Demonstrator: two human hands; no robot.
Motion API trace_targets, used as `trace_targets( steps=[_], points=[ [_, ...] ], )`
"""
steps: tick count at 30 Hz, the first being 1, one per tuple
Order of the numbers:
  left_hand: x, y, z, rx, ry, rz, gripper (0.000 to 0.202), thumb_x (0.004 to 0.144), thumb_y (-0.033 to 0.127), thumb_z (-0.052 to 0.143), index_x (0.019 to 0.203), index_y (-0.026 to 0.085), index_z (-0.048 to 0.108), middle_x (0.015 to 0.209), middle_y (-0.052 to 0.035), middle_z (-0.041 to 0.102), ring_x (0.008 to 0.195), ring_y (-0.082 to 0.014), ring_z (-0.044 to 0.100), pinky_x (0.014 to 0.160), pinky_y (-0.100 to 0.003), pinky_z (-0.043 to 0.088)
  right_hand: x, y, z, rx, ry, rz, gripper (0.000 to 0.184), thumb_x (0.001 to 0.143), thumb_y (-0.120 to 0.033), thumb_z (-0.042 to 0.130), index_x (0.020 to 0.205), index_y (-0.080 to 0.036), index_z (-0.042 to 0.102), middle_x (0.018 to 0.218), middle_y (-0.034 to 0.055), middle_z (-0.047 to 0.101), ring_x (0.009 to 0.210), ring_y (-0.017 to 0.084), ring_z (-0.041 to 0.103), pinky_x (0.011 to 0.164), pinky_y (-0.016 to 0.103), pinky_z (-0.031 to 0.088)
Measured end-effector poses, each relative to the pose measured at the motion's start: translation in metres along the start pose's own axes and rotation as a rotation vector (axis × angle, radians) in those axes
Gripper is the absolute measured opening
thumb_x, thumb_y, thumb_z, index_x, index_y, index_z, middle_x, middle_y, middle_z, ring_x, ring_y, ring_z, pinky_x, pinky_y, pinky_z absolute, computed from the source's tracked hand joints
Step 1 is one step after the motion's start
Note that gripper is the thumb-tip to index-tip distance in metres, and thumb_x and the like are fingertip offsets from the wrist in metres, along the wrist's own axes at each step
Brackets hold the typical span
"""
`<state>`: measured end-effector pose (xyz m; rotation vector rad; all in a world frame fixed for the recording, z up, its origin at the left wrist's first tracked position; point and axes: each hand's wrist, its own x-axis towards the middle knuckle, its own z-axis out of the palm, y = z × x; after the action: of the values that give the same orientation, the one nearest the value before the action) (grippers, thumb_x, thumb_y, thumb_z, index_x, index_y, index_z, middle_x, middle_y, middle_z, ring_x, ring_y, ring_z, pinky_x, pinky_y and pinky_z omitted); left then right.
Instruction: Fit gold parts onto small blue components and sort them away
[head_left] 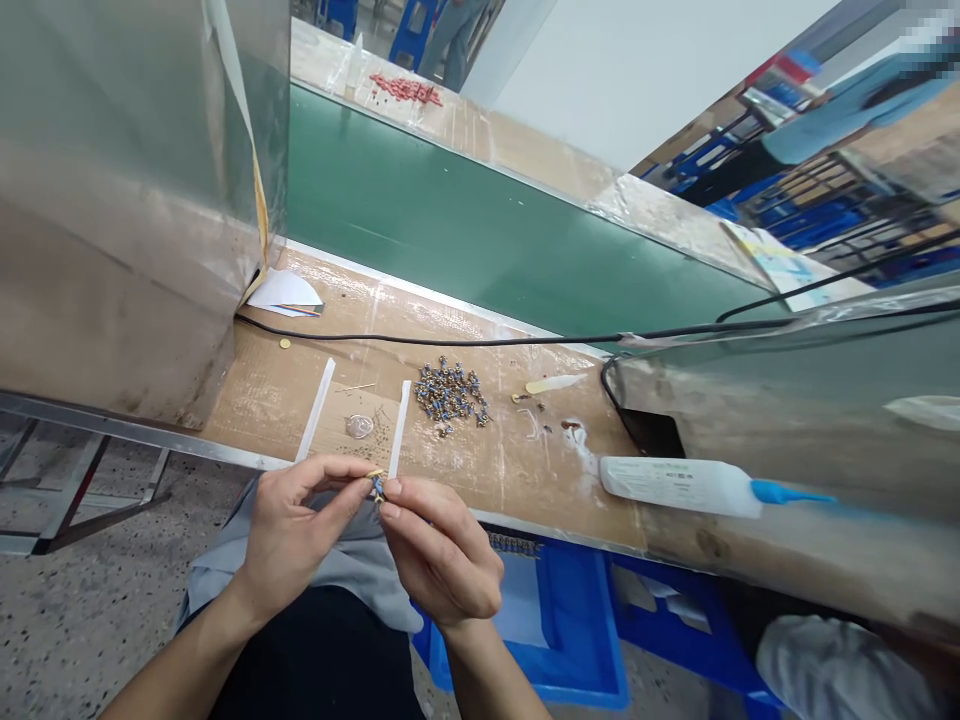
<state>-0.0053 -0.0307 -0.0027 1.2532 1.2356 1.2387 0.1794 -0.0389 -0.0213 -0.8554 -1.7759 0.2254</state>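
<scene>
My left hand (296, 525) and my right hand (444, 545) meet at the table's front edge, thumbs and forefingers pinched from both sides on a small blue-and-gold piece (378, 487). Its exact kind is too small to make out, and fingertips hide part of it. Just beyond, between two white strips (316, 410), tiny dark bits are scattered around a small clear round dish (359, 427). A thin stick (355, 387) lies behind the dish. To the right sits a pile of small blue-and-gold pieces (448, 392), similar in colour to the held one.
A white bottle with a blue nozzle (679, 485) lies at right, near a dark phone-like slab (654, 433). A black cable (420, 341) crosses behind the pile. Beyond runs a green belt (450, 215). A blue tray (585, 640) is below the edge. People stand farther off.
</scene>
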Motion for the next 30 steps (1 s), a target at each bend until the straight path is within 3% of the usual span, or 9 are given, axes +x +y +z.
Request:
trace_targets(
  steps=[4, 7, 20, 30],
  points=[
    [0.000, 0.003, 0.002, 0.069, -0.018, 0.039, 0.014, 0.100, 0.015, 0.082, 0.104, 0.026, 0.089, 0.098, 0.0013, 0.091, 0.084, -0.0153, 0.087, 0.083, -0.020, 0.071, 0.005, 0.003, -0.008, 0.048, 0.053, 0.215, 0.034, 0.103, -0.006, 0.075, 0.129, -0.027, 0.082, 0.116, 0.0080, 0.086, 0.101, 0.022, 0.085, 0.085, 0.039, 0.075],
    [-0.001, 0.005, 0.005, 0.094, -0.043, 0.072, 0.015, 0.100, 0.013, 0.081, 0.103, 0.026, 0.089, 0.097, 0.0020, 0.090, 0.082, -0.0148, 0.087, 0.082, -0.021, 0.071, 0.009, 0.006, -0.011, 0.122, 0.023, 0.365, 0.028, 0.102, -0.007, 0.076, 0.120, -0.027, 0.083, 0.110, 0.0057, 0.086, 0.100, 0.020, 0.085, 0.087, 0.035, 0.073],
    [0.000, 0.004, 0.023, 0.203, -0.100, 0.125, 0.015, 0.099, 0.012, 0.078, 0.099, 0.025, 0.085, 0.096, 0.0022, 0.089, 0.085, -0.0148, 0.086, 0.081, -0.021, 0.068, 0.005, 0.010, -0.019, 0.338, 0.044, 0.475, 0.025, 0.100, -0.004, 0.078, 0.109, -0.026, 0.085, 0.099, 0.0018, 0.086, 0.092, 0.017, 0.083, 0.083, 0.029, 0.070],
    [0.001, -0.007, 0.043, 0.153, -0.149, -0.020, 0.008, 0.099, 0.018, 0.077, 0.097, 0.021, 0.084, 0.094, -0.0021, 0.087, 0.086, -0.0169, 0.083, 0.083, -0.024, 0.067, -0.007, 0.013, -0.031, 0.377, 0.131, 0.594, 0.016, 0.102, -0.010, 0.079, 0.104, -0.024, 0.085, 0.098, 0.0024, 0.085, 0.091, 0.016, 0.081, 0.082, 0.028, 0.067]
  ],
)
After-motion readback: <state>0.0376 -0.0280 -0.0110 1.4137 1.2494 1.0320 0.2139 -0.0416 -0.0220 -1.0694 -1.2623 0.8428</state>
